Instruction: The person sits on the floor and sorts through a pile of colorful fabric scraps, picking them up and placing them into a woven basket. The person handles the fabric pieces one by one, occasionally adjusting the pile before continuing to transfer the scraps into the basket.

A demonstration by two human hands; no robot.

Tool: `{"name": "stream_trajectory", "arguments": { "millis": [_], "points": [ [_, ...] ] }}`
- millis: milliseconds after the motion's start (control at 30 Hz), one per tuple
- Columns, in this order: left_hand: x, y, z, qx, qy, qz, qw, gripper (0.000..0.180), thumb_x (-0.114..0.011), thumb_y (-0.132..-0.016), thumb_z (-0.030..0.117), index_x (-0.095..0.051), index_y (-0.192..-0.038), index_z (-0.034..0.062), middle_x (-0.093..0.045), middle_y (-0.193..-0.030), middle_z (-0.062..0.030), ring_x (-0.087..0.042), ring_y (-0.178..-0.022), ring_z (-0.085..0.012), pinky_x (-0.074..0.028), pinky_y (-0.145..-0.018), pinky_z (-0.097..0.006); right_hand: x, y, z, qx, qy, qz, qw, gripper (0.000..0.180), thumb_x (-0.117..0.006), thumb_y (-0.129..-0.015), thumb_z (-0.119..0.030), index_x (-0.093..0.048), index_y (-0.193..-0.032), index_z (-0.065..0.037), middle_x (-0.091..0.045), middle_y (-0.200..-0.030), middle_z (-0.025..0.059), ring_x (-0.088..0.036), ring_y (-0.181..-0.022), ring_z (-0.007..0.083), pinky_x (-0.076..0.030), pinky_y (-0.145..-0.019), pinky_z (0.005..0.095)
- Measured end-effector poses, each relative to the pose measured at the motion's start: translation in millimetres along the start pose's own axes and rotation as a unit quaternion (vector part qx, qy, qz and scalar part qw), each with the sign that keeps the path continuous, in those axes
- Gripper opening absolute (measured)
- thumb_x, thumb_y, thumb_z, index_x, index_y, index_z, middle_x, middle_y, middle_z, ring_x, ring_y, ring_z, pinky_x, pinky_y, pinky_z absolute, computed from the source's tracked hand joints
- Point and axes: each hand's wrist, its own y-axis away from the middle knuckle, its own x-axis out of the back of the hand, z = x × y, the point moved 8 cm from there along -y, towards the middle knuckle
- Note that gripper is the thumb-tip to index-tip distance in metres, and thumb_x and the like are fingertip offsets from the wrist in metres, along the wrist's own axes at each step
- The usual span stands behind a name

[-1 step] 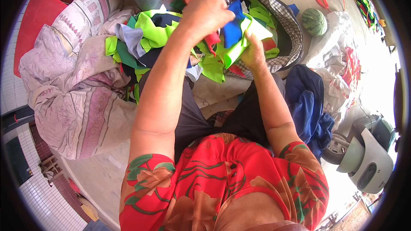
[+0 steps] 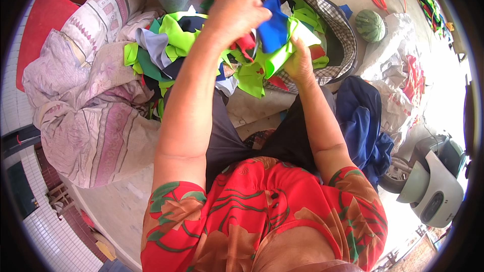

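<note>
Your right hand (image 2: 299, 60) is pinching lime-green cloth (image 2: 278, 60) by the checked bag's (image 2: 348, 45) left edge, probably steadying it; your left hand (image 2: 239, 14) is meeting blue cloth (image 2: 272, 26), its grip hiding too much to tell.

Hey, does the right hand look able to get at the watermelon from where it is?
Probably not straight away: the right hand is holding bright green cloth, and the checkered bag's rim lies between. Nothing seems to cover the watermelon, though.
</note>
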Motion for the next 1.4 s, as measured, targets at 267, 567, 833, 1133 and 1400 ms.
{"name": "stream_trajectory", "arguments": {
  "millis": [267, 567, 833, 1133, 1400],
  "points": [
    [116, 34, -78, 0.085, -0.015, 0.236, 0.968, 0.029, -0.064, -0.070, 0.027, -0.062, -0.067, -0.0023, -0.055, -0.055, -0.0129, -0.054, -0.051, -0.0162, -0.043, -0.054, -0.033, 53, -20, -15, 0.058, -0.174, 0.122, 0.975, 0.029, -0.055, -0.087, -0.026, -0.055, -0.108, -0.007, -0.060, -0.108, 0.0127, -0.056, -0.101, 0.0307, -0.042, -0.093, 0.0469],
    [151, 68, -113, 0.239, -0.176, 0.232, 0.926, 0.029, -0.065, -0.074, 0.026, -0.063, -0.075, -0.0030, -0.060, -0.064, -0.0117, -0.054, -0.058, -0.0199, -0.043, -0.058, -0.034, 30, -17, -21, 0.066, -0.154, 0.073, 0.983, 0.033, -0.063, -0.082, -0.026, -0.054, -0.108, -0.008, -0.061, -0.103, 0.0100, -0.058, -0.096, 0.0296, -0.043, -0.092, 0.0478],
    [159, 78, -109, 0.321, -0.243, 0.242, 0.883, 0.033, -0.066, -0.073, 0.034, -0.066, -0.088, 0.0040, -0.065, -0.074, -0.0109, -0.062, -0.070, -0.0249, -0.045, -0.068, -0.036, 47, -19, -20, 0.054, -0.219, 0.030, 0.974, 0.031, -0.059, -0.086, -0.024, -0.055, -0.111, -0.007, -0.058, -0.115, 0.0113, -0.053, -0.108, 0.0284, -0.036, -0.100, 0.0472],
    [149, 59, -91, 0.250, -0.323, 0.227, 0.884, 0.051, -0.067, -0.071, 0.043, -0.062, -0.111, 0.0110, -0.065, -0.106, -0.0117, -0.062, -0.096, -0.0277, -0.047, -0.081, -0.038, 41, -20, 0, -0.001, -0.241, 0.018, 0.970, 0.036, -0.054, -0.087, -0.029, -0.055, -0.113, -0.004, -0.057, -0.115, 0.0149, -0.053, -0.105, 0.0339, -0.036, -0.100, 0.0488],
    [23, 16, -33, -0.020, -0.130, -0.063, 0.989, 0.050, -0.072, -0.068, 0.021, -0.057, -0.114, 0.0069, -0.062, -0.098, -0.0204, -0.060, -0.094, -0.0299, -0.047, -0.078, -0.035, 3, -17, -11, -0.014, -0.245, -0.186, 0.951, 0.028, -0.050, -0.088, -0.032, -0.055, -0.097, -0.006, -0.054, -0.088, 0.0094, -0.048, -0.084, 0.0246, -0.038, -0.093, 0.0398]
  ]
}}
